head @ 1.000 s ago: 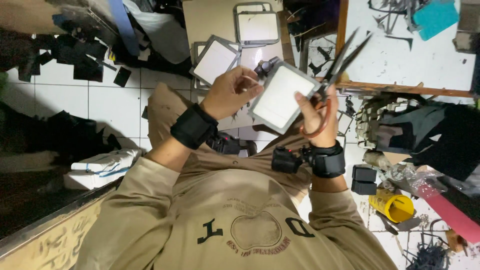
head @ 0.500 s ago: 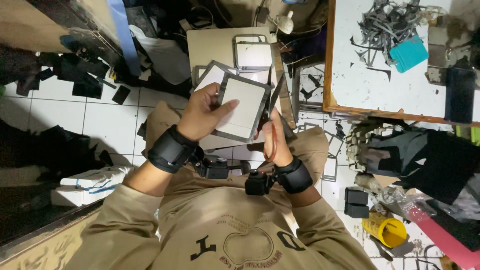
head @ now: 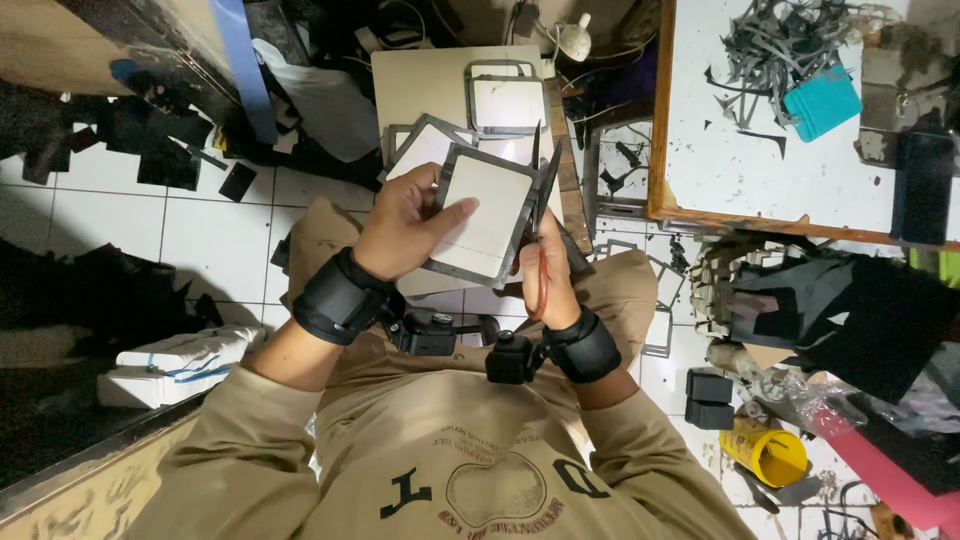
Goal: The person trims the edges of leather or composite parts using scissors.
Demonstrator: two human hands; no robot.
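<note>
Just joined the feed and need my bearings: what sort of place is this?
Probably a small craft or leather-goods workshop. The left hand holds a grey-framed white square panel, the right hand works red-handled scissors, and grey offcuts litter the wood-edged white worktable.

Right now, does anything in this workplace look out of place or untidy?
Yes. Dark offcuts lie scattered on the white floor tiles, and grey strips pile on the white table. The left hand holds a framed panel; the right hand holds scissors.
</note>
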